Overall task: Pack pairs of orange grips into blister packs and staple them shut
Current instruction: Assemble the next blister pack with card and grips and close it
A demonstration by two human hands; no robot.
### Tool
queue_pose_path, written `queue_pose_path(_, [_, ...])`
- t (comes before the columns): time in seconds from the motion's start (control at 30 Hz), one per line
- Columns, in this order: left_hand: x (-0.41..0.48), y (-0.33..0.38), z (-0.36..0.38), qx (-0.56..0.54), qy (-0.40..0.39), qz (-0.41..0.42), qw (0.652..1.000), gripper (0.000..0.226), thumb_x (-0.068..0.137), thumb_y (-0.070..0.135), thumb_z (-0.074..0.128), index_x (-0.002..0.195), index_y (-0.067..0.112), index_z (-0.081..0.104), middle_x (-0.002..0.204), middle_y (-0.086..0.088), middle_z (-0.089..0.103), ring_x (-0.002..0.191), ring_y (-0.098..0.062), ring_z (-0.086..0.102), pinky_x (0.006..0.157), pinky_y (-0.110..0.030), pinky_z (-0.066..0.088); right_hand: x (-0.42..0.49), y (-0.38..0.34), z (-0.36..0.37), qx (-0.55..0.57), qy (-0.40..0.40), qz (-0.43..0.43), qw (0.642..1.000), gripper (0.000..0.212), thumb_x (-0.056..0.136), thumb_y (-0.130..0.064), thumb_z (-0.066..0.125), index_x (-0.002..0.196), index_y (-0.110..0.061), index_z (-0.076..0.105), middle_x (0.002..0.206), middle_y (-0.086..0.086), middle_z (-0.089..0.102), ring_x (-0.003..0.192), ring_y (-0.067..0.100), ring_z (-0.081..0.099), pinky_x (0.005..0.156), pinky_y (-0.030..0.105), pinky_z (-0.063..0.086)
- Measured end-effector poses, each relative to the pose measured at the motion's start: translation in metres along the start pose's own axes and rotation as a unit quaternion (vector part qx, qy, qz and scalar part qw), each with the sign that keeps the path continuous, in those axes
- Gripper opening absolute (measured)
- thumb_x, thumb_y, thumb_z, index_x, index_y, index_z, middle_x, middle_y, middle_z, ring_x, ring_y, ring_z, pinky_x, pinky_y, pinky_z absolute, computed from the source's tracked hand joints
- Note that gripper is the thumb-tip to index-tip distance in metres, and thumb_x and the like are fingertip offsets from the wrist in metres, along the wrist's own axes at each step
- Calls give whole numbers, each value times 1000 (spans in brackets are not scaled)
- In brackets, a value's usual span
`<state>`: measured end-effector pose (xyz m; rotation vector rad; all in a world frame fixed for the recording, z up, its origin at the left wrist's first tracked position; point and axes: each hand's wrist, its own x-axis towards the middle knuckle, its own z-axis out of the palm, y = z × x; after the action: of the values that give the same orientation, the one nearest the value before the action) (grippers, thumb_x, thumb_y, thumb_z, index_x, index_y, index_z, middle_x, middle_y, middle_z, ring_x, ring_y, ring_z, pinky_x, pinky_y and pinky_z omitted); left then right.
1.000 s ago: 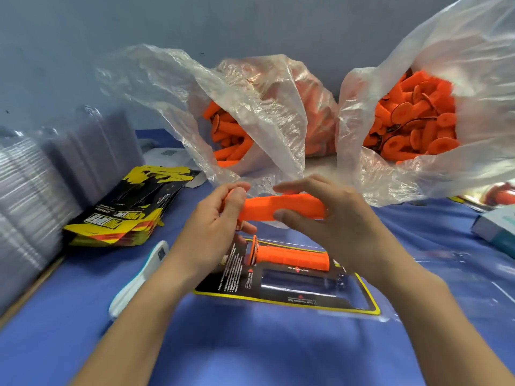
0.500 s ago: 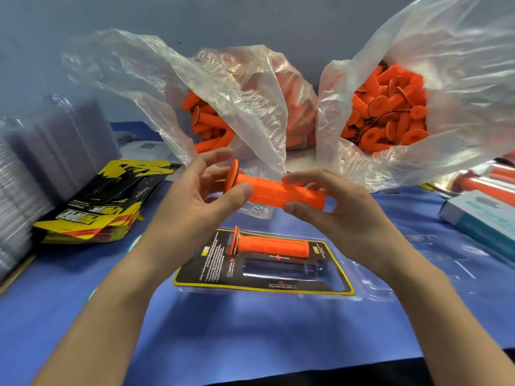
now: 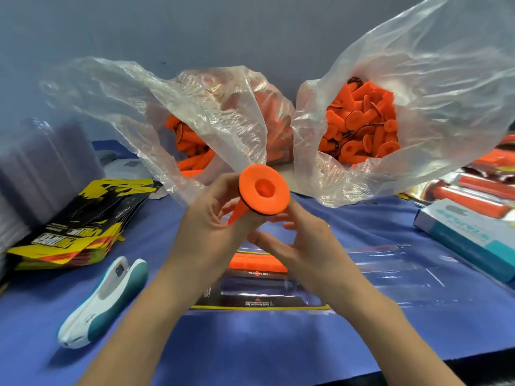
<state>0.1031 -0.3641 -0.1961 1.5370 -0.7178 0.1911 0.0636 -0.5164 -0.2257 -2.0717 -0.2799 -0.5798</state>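
Note:
My left hand point(image 3: 211, 218) and my right hand point(image 3: 301, 243) both hold one orange grip point(image 3: 263, 189) above the table, its round flanged end turned up towards the camera; the shaft is mostly hidden between my palms. Below my hands lies an open blister pack point(image 3: 262, 299) with a black and yellow card. One orange grip point(image 3: 257, 264) lies in its upper slot; the lower slot shows dark. A white and teal stapler point(image 3: 104, 296) lies on the blue cloth to the left.
Two clear plastic bags of orange grips stand at the back, left bag point(image 3: 195, 151) and right bag point(image 3: 362, 129). A stack of yellow-black cards point(image 3: 80, 221) lies at left beside clear blister stacks point(image 3: 41, 174). A teal box point(image 3: 468, 235) and packed grips point(image 3: 479, 196) sit at right.
The grip held level between my hands has been turned so its flanged end faces up at the camera. My hands have come closer together over the pack.

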Motion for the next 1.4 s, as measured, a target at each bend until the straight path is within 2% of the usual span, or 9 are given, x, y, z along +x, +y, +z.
queue_pose_path(0.1, [-2, -4, -6, 49, -11, 8, 999, 32, 79, 34, 77, 104, 49, 63, 108, 18, 71, 104, 0, 65, 83, -17, 50, -1, 6, -15, -43, 81, -29, 995, 62, 83, -42, 72, 136, -45, 40, 122, -25, 55, 105, -4, 58, 83, 14, 46])
queue_pose_path(0.2, [-3, -5, -9, 76, -16, 15, 997, 32, 81, 31, 75, 104, 49, 63, 108, 19, 71, 104, 0, 64, 83, -8, 45, -4, 1, -19, -123, 106, -127, 978, 37, 92, -40, 64, 127, -41, 54, 123, -14, 51, 100, 6, 60, 79, 31, 51])
queue_pose_path(0.37, [-5, -7, -12, 111, -31, 12, 993, 31, 82, 35, 74, 111, 40, 63, 108, 21, 70, 104, 0, 63, 83, -8, 44, -6, -3, -22, -166, 73, -149, 972, 24, 95, -35, 61, 118, -39, 66, 121, -8, 51, 94, 16, 62, 66, 44, 52])
queue_pose_path(0.53, [-7, -15, -13, 194, -74, 13, 978, 33, 85, 31, 75, 116, 35, 63, 107, 21, 68, 101, 1, 62, 83, -11, 44, -12, 2, -26, -188, 35, -113, 975, 22, 89, -30, 72, 111, -31, 69, 121, -5, 53, 90, 20, 62, 65, 44, 53])
queue_pose_path(0.7, [-10, -18, -10, 305, -139, 49, 941, 35, 90, 41, 63, 124, 37, 58, 112, 21, 63, 104, -6, 57, 91, -29, 44, -23, 12, -32, -157, 16, -70, 985, 22, 82, -28, 79, 102, -31, 69, 121, -10, 53, 89, 14, 59, 70, 42, 52])
queue_pose_path(0.83, [-16, -17, -3, 401, -227, 60, 885, 43, 91, 43, 51, 132, 29, 55, 113, 11, 62, 101, -15, 54, 92, -35, 42, -32, 23, -42, -169, -63, -4, 984, 29, 84, -28, 77, 109, -33, 65, 125, -15, 51, 115, 9, 53, 93, 31, 44])
queue_pose_path(0.93, [-25, -20, 5, 425, -264, 57, 864, 47, 91, 48, 46, 133, 29, 54, 118, 9, 55, 106, -14, 53, 94, -30, 41, -39, 29, -46, -228, -110, 38, 967, 31, 94, -17, 61, 123, -30, 56, 128, -12, 51, 123, 13, 45, 103, 28, 34])
queue_pose_path(1.13, [-42, -33, 24, 435, -304, 68, 845, 44, 94, 50, 54, 133, 32, 52, 117, 8, 50, 107, -13, 51, 93, -29, 41, -46, 28, -43, -238, -119, 63, 962, 47, 89, 6, 46, 127, -21, 55, 129, -3, 53, 111, 26, 49, 95, 33, 36])
queue_pose_path(1.4, [-47, -32, 28, 449, -289, 97, 840, 38, 96, 52, 47, 124, 31, 60, 118, 9, 59, 112, -14, 50, 99, -32, 37, -53, 32, -46, -225, -112, 41, 967, 43, 93, 6, 42, 118, -26, 57, 122, -12, 54, 104, 16, 48, 90, 34, 40])
